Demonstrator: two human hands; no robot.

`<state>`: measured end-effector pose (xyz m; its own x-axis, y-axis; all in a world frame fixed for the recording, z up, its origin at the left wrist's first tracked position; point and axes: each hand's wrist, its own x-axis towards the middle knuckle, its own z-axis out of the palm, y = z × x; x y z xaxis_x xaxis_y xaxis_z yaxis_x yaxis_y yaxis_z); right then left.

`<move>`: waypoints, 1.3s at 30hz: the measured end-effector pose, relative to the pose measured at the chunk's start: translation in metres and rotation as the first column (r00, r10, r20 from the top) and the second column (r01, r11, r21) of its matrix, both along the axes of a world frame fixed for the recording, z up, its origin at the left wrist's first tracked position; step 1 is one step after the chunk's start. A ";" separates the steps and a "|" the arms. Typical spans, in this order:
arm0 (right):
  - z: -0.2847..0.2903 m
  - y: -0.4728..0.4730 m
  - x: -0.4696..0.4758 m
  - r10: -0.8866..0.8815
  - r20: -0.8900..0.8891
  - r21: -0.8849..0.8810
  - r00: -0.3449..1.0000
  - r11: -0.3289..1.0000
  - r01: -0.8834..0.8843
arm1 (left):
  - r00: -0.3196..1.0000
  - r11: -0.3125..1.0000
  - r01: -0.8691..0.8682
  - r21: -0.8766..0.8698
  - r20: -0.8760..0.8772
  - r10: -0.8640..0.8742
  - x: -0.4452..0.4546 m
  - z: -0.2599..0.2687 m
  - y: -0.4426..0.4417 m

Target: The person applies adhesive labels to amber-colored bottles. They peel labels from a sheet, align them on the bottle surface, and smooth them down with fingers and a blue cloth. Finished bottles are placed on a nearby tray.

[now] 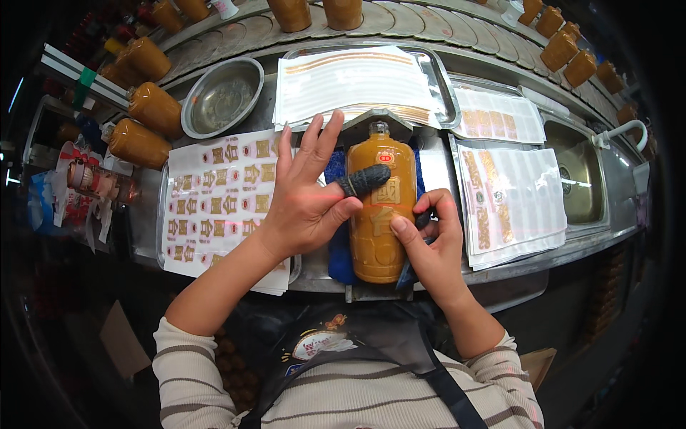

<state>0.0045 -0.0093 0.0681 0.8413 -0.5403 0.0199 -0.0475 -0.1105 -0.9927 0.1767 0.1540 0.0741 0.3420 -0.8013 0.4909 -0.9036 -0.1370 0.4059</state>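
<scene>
A brown glazed bottle (379, 246) lies on its back before me, its clear threaded neck pointing away. Its front bears a small red emblem and two large gold characters. My left hand (311, 198) holds nothing; its index finger, in a dark finger cot (367, 181), rests on the bottle by the upper character, the other fingers spread. At the lower character, the thumb of my right hand (437, 241) touches the bottle. A dark cot covers one curled right finger. From under that palm sticks out a dark blue flat tool (407, 276), partly hidden. Blue cloth (340, 263) lies beneath the bottle.
Transfer sheets with gold characters (214, 198) lie left; sheets with gold strips (514, 204) lie right. A metal tray (447, 102) with more sheets is behind the bottle. Beyond are a steel bowl (222, 99), a sink (573, 187) and a slat conveyor (412, 24) carrying bottles.
</scene>
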 end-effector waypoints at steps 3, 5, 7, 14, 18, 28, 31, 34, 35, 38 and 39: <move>-0.005 -0.001 -0.002 0.000 -0.010 -0.003 1.000 1.000 0.000 | 1.000 1.000 0.007 -0.001 -0.012 -0.007 0.005 0.005 -0.020; -0.005 -0.001 -0.001 0.005 -0.017 0.001 1.000 1.000 -0.005 | 0.997 0.999 0.034 -0.014 -0.068 -0.034 0.010 0.003 -0.030; -0.003 0.000 -0.001 0.005 -0.016 -0.016 1.000 1.000 -0.006 | 0.986 0.999 0.037 -0.027 -0.159 -0.040 0.010 0.001 -0.035; -0.001 -0.001 0.000 0.023 -0.012 0.041 1.000 0.999 -0.023 | 0.968 0.999 0.005 -0.046 -0.252 -0.016 0.002 -0.004 -0.037; -0.002 -0.002 0.001 0.038 0.012 0.105 0.999 0.994 -0.039 | 0.997 1.000 -0.003 -0.023 -0.082 0.001 -0.015 -0.006 -0.020; -0.021 -0.063 0.000 -0.147 0.131 0.580 0.980 0.814 0.045 | 0.992 0.999 0.011 0.052 -0.124 -0.005 -0.076 -0.024 0.023; 0.010 -0.062 0.017 -0.047 0.264 0.248 0.963 0.968 -0.021 | 0.983 0.996 -0.044 0.072 -0.177 0.056 -0.092 -0.027 0.036; 0.044 -0.042 0.041 0.165 0.409 -0.459 0.898 0.887 0.046 | 0.936 0.994 -0.096 -0.050 -0.343 0.073 -0.110 -0.027 0.042; 0.047 -0.043 0.049 0.283 0.370 -0.704 0.885 0.707 0.068 | 0.907 0.987 -0.126 -0.102 -0.415 0.073 -0.113 -0.027 0.042; 0.048 -0.030 0.056 0.484 0.270 -0.954 0.833 0.251 0.163 | 0.780 0.936 -0.254 -0.244 -0.624 0.050 -0.117 -0.033 0.043; 0.048 -0.022 0.046 0.543 0.149 -0.979 0.826 0.197 0.047 | 0.775 0.921 -0.286 -0.266 -0.629 0.059 -0.115 -0.038 0.047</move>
<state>0.0507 -0.0311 0.1157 0.6584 0.3665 0.6574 0.5125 -0.8580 -0.0350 0.0619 0.2011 0.0361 0.7705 -0.5283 0.3566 -0.4326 -0.0226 0.9013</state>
